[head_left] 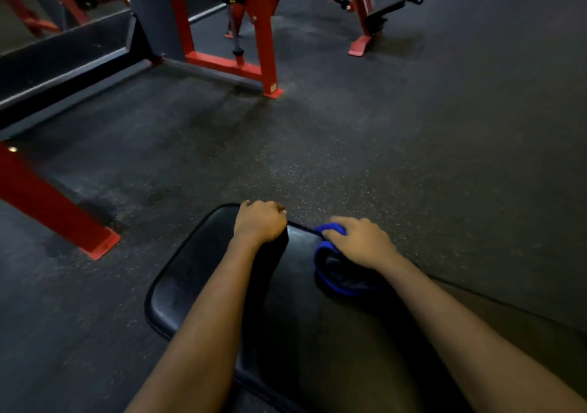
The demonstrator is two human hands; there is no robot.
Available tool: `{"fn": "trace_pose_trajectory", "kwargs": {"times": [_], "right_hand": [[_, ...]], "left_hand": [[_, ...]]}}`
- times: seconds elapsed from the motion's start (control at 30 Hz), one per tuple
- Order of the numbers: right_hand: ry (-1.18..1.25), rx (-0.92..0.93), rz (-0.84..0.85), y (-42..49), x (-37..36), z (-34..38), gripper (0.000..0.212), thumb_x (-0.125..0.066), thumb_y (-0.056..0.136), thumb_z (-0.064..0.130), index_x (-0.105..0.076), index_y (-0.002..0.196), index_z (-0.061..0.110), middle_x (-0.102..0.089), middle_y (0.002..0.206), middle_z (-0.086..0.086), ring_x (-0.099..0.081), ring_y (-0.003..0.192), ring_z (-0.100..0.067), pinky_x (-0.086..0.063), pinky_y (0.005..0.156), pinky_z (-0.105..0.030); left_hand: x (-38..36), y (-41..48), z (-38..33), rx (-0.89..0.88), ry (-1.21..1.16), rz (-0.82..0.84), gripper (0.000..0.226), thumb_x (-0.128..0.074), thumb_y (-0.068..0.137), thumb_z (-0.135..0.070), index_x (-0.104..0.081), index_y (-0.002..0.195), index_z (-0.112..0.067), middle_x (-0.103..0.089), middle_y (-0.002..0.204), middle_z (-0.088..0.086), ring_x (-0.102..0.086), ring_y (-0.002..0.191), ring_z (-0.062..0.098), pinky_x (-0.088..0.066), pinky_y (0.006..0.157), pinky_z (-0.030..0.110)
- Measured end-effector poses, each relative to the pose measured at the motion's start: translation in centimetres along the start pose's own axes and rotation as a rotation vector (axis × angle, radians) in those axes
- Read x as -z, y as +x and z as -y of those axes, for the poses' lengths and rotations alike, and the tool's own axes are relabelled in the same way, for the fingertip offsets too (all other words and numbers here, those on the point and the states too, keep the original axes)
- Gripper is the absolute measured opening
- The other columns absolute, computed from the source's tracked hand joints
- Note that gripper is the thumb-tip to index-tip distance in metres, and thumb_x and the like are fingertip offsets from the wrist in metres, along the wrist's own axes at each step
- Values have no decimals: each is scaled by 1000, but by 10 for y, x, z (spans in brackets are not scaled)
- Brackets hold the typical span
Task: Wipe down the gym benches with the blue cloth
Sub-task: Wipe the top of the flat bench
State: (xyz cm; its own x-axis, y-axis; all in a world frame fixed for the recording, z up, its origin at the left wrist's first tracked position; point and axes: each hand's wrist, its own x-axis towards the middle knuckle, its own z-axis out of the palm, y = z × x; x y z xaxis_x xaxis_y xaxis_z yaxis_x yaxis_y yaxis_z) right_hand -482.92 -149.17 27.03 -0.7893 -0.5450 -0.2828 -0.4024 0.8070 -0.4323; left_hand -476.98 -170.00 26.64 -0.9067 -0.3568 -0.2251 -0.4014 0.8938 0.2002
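A black padded gym bench runs from the bottom of the view toward the floor ahead. My left hand curls over the bench's far end, gripping its edge. My right hand presses down on the blue cloth, which lies bunched near the far right edge of the pad. Part of the cloth is in shadow under my wrist.
Dark speckled rubber floor surrounds the bench. A red machine frame stands ahead at the back, a red leg angles down at the left, and another red-framed machine with a black pad stands at the back right.
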Motion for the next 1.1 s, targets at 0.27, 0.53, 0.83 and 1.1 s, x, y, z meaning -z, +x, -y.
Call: {"fn": "trace_pose_trajectory", "kwargs": {"times": [0.27,0.53,0.83,1.1], "right_hand": [[-68,-109,-39,-33,14,-43,33,-42,92,52,-63,105,31,-64,123,-8,-58,113,-35,-43,88,-39],[-17,-211,-12,-102,51,-152,30,-43,92,53,-63,107,37,-64,123,-5,-57,113,-32,-44,88,-39],[-14,-49,-62,-108,49,-149,27,-42,92,51,-58,105,35,-67,113,-4,-59,108,-35,-43,83,-41],[-117,-344,-209,-135,53,-180,38,-37,92,49,-65,102,25,-67,111,-7,-61,104,-31,-44,82,-38]], "left_hand": [[-2,-12,-44,-6,30,51,39,-33,103,-30,-63,126,-18,-66,122,9,-56,120,23,-1,120,47],[-29,-39,-147,-28,8,65,37,-36,100,-24,-67,104,-4,-67,113,19,-58,107,34,-33,105,41],[-34,-46,-175,35,47,82,35,-38,98,-27,-64,107,-5,-65,114,18,-61,100,35,-46,86,40],[-41,-53,-191,-34,75,50,29,-35,99,-20,-60,87,-9,-68,107,20,-59,98,33,-34,103,41]]}}
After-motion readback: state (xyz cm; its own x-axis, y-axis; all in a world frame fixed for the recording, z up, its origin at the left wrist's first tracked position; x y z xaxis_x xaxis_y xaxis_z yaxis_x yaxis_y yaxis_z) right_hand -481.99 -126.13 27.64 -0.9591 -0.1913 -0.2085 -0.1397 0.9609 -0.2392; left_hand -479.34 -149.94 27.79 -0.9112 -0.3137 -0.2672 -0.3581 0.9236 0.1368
